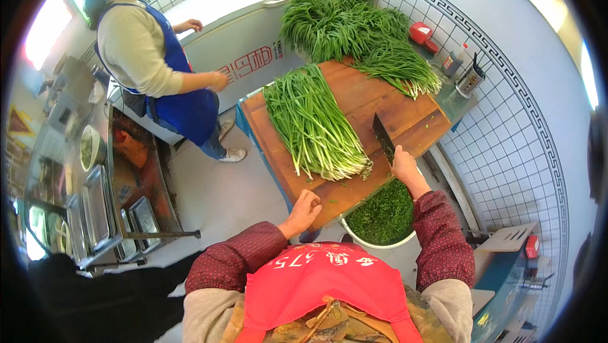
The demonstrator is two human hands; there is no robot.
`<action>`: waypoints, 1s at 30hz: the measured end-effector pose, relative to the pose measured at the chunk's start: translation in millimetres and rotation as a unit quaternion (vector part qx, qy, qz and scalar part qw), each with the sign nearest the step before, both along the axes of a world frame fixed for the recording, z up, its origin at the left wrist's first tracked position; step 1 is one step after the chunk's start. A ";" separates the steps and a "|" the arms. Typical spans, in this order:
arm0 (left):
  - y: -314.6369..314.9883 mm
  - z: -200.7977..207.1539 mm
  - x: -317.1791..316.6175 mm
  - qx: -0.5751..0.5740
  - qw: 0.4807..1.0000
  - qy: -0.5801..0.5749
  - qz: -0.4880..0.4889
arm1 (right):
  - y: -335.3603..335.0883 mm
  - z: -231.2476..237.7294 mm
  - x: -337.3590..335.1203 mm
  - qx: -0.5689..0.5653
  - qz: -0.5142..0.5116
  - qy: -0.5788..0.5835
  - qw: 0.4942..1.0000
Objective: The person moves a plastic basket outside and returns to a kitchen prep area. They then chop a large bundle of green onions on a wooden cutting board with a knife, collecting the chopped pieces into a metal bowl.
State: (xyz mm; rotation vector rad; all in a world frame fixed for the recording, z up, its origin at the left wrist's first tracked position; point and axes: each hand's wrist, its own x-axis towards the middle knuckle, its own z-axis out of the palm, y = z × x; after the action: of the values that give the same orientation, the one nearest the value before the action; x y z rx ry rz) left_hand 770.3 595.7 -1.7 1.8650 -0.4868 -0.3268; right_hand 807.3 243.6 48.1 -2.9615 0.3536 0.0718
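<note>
My right hand [403, 167] grips the handle of a dark-bladed cleaver [382, 137], held over the right part of a wooden cutting board [373, 112]. At the board's near left edge is my left hand [304, 210], its fingers curled in with nothing visible in them. A thick bundle of garlic chives [313, 121] lies on the board between the hands and beyond them. Its pale root ends face me, and neither hand touches it. Below the near edge stands a white-rimmed basin [394, 242] full of chopped greens [383, 213].
More chives [345, 23] are heaped past the board's far end. A bottle [454, 60] and a metal utensil holder [470, 81] stand by the tiled wall. A person in a blue apron [183, 99] stands left, beside a white chest freezer [253, 42]. Metal trays [96, 207] rest on a left-hand shelf.
</note>
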 end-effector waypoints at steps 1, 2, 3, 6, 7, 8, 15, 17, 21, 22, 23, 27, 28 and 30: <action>13.7 5.6 5.1 -0.028 0.999 0.035 0.010 | 5.6 -0.1 1.6 -0.002 -0.014 0.001 1.000; 28.3 10.5 6.9 -0.044 0.996 0.068 0.038 | 10.8 -0.4 3.1 0.011 -0.038 -0.008 0.999; 37.3 13.7 10.4 -0.073 0.982 0.152 0.084 | 16.1 -1.3 4.4 0.008 -0.055 -0.015 0.998; 55.2 14.3 20.4 -0.324 0.813 0.442 0.197 | 27.9 -6.4 3.6 -0.005 -0.105 0.019 0.994; 53.7 11.8 23.5 -0.360 0.760 0.488 0.235 | 30.8 -8.4 2.5 -0.011 -0.105 -0.004 0.994; 51.1 8.6 26.0 -0.391 0.722 0.520 0.233 | 32.3 -10.0 2.2 -0.016 -0.110 -0.006 0.994; 31.0 -0.2 36.9 -0.132 0.964 -0.230 -0.019 | 30.5 -12.6 -1.1 0.000 -0.131 -0.014 0.991; 33.5 4.4 44.0 -0.091 0.924 -0.355 -0.111 | 30.1 -13.5 -1.3 -0.001 -0.130 -0.019 0.991; 44.5 11.4 74.2 -0.037 0.899 -0.407 -0.158 | 32.5 -19.1 -1.2 0.006 -0.146 -0.022 0.989; 45.6 11.7 81.1 -0.026 0.899 -0.406 -0.164 | 33.6 -21.0 -0.5 0.002 -0.149 -0.019 0.989; 46.1 11.4 85.9 -0.023 0.906 -0.394 -0.153 | 34.5 -22.5 -0.4 0.005 -0.141 -0.022 0.990; 49.7 9.0 102.7 -0.013 0.904 -0.358 -0.232 | 39.5 -23.8 -0.4 -0.005 -0.139 -0.017 0.990; 51.7 8.6 107.2 0.001 0.900 -0.355 -0.253 | 41.3 -22.9 -0.7 -0.004 -0.142 -0.014 0.990; 53.2 7.1 121.1 -0.016 0.899 -0.347 -0.269 | 45.7 -21.6 -0.9 -0.025 -0.160 -0.010 0.987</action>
State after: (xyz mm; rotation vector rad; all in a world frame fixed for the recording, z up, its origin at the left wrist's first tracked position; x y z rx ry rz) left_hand 891.4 648.9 5.5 1.7517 -1.4982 0.0071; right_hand 806.3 289.3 26.5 -2.9077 0.8333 -0.0064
